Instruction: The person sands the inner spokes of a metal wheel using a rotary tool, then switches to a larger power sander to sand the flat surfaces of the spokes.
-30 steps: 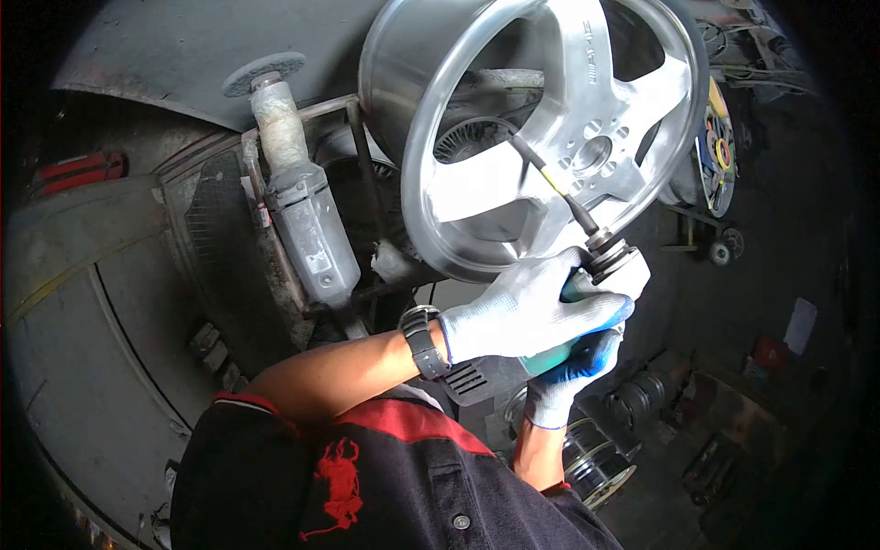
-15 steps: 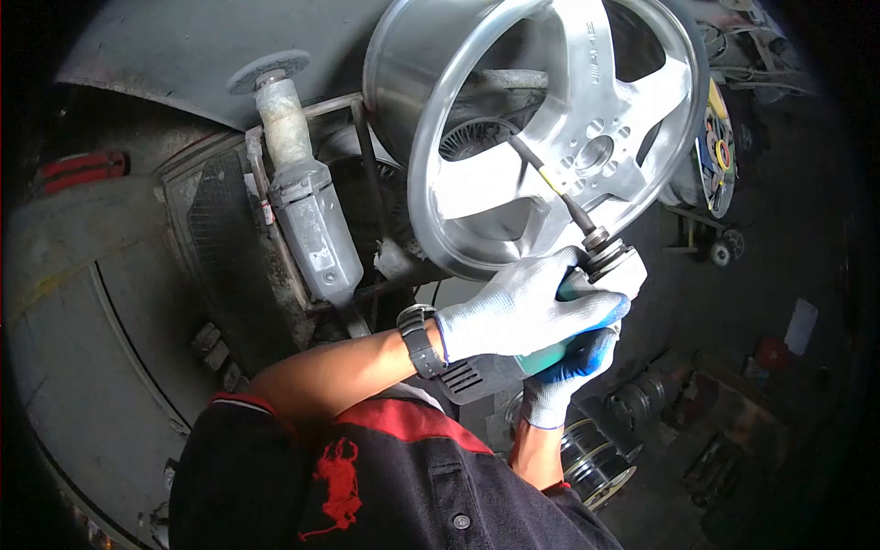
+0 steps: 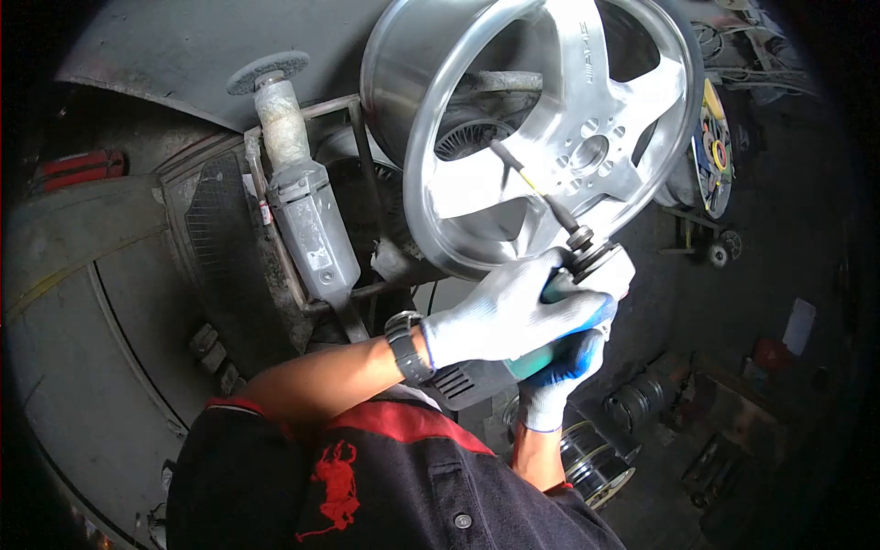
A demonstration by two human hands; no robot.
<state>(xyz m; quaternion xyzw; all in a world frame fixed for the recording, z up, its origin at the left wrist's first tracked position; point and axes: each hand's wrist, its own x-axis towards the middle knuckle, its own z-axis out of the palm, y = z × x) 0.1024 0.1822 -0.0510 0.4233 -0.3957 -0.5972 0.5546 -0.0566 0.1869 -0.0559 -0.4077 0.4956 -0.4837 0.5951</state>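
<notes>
A silver five-spoke wheel rim (image 3: 577,55) stands tilted at the top centre. Both of my gloved hands are wrapped round a green and grey power grinder (image 3: 472,383) below it. My left hand (image 3: 513,312), with a black watch at the wrist, holds it near the head from above. Lower down, my right hand (image 3: 561,376) grips the body from the other side, its fingers partly hidden. From the grinder's head a thin rotary bit (image 3: 536,188) points up and left, over the face of the rim near a spoke.
A grey polishing machine (image 3: 316,234) with a round disc (image 3: 268,71) stands on a metal frame (image 3: 362,151) at the left. Other rims (image 3: 596,458) lie at the lower right. A red object (image 3: 81,170) sits far left.
The grinder and both my hands have moved slightly left, and the bit's tip has shifted left across the rim. The rim also appears slightly further left in view.
</notes>
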